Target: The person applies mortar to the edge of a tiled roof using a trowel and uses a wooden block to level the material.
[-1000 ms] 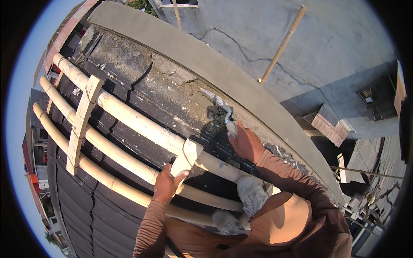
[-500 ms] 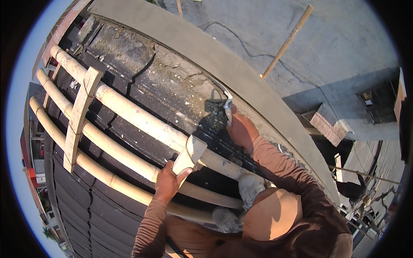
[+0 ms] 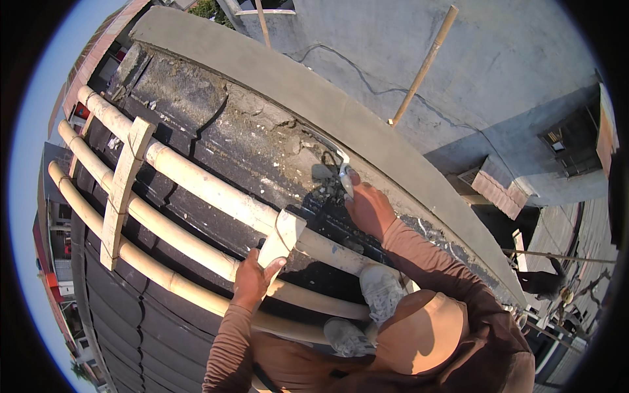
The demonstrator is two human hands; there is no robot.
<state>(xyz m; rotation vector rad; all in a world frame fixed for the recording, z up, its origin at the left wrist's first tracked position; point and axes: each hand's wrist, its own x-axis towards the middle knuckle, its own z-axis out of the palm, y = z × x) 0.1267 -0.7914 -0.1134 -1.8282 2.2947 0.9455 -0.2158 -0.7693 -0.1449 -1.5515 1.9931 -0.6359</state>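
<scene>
My right hand (image 3: 371, 208) is closed around the pale handle of what looks like a trowel (image 3: 345, 171). Its bent metal neck reaches up beside the wall edge; I cannot make out the blade clearly against the dark shadow. Rough, cracked mortar (image 3: 262, 118) lies along the foot of the smooth grey cement band (image 3: 314, 85). My left hand (image 3: 252, 278) grips a short wooden crosspiece (image 3: 283, 237), thumb on one side and fingers round the other. That crosspiece is tied across the bamboo poles (image 3: 203, 188).
Another wooden crosspiece (image 3: 124, 190) ties the poles farther left. Dark ribbed roofing (image 3: 170, 327) slopes away beneath them. My shoes (image 3: 381, 291) rest by the bamboo. Beyond the cement band, a grey wall (image 3: 511, 59), a leaning bamboo pole (image 3: 424, 65) and a lower roof (image 3: 501, 187) show.
My right hand and the tool have shifted slightly down and left in view. The view itself has tilted a little. My left hand stays on the crosspiece.
</scene>
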